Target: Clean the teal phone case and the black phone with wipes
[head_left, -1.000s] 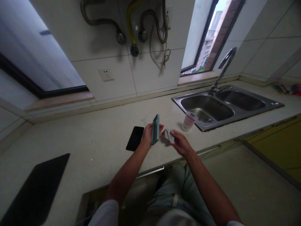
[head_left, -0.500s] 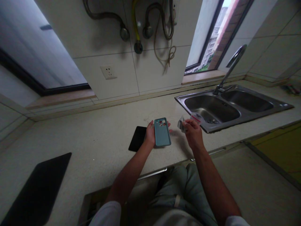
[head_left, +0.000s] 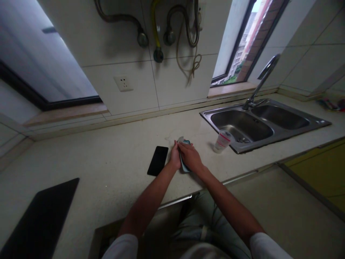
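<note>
My left hand (head_left: 175,157) is closed round the left edge of a teal phone case (head_left: 185,167), held low above the counter. Over the case lies my right hand (head_left: 190,155), its fingers bunched on a small crumpled whitish tissue (head_left: 180,139) near the case's upper left corner. That hand hides most of the case, camera cutouts included. Just left of my left hand, a black phone (head_left: 157,160) rests flat on the counter. A clear plastic cup with red markings (head_left: 222,141) stands to the right, beside the sink's near corner.
The pale counter (head_left: 113,158) runs along the tiled wall. At right is a double steel sink (head_left: 242,124) with a tall faucet (head_left: 262,81). A large dark flat panel (head_left: 43,216) lies at left. Hoses (head_left: 183,25) and a socket (head_left: 123,83) are on the wall.
My right hand has moved left from beside the cup onto the phone case, bringing the tissue with it. The cup now shows fully. My left hand still holds the case.
</note>
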A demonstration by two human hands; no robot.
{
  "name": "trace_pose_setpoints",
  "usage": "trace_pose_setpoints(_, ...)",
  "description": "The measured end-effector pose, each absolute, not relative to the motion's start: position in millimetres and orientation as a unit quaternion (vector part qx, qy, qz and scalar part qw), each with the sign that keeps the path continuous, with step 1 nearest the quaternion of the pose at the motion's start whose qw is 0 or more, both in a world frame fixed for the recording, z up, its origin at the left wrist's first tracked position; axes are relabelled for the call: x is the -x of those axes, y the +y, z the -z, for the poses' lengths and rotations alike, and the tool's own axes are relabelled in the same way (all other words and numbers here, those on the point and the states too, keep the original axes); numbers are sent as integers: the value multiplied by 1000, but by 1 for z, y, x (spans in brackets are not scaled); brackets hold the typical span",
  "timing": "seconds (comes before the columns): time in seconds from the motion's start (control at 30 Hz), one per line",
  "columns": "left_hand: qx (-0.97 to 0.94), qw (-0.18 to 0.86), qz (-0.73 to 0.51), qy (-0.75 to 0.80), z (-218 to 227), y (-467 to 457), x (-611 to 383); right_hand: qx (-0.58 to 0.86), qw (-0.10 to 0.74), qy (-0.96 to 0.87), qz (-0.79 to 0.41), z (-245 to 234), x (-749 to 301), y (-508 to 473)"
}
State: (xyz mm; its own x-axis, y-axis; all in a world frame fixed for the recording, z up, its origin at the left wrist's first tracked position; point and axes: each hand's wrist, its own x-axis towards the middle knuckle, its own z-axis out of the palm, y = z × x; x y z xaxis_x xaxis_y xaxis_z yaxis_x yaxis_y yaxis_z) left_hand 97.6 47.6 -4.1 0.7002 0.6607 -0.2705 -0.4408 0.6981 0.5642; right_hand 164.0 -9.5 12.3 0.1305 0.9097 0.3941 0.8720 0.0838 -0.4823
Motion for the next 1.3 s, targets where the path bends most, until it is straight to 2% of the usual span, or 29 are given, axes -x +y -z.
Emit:
trace_pose_setpoints(0.2, -212, 895, -303, 250, 2, 50, -91, 635, 312, -706, -15, -10, -153, -43)
trace_pose_setpoints(0.43, -197, 904, -305, 224, 4, 50, -89, 610, 252, -751, 9, 1, -146, -97)
trace_pose_setpoints(0.67, -201, 914, -268, 231, 3, 50, -86, 622, 172, -764, 4, -9, -174, -102)
trace_pose_setpoints(0.77, -201, 921, -243, 229, 5, 53, -88, 633, 170, -755, 22, -9, -192, -96)
trace_pose_setpoints(0.93, -187, 923, -238, 237, 3, 50, -98, 687, 222, -691, 46, -3, -212, -72)
trace_pose_setpoints(1.17, -185, 908, -275, 257, 5, 42, -106, 683, 386, -620, 1, -7, -195, -20)
trace_pose_setpoints(1.3, -171, 890, -306, 293, 6, 41, -105, 674, 413, -612, -32, -18, -178, -6)
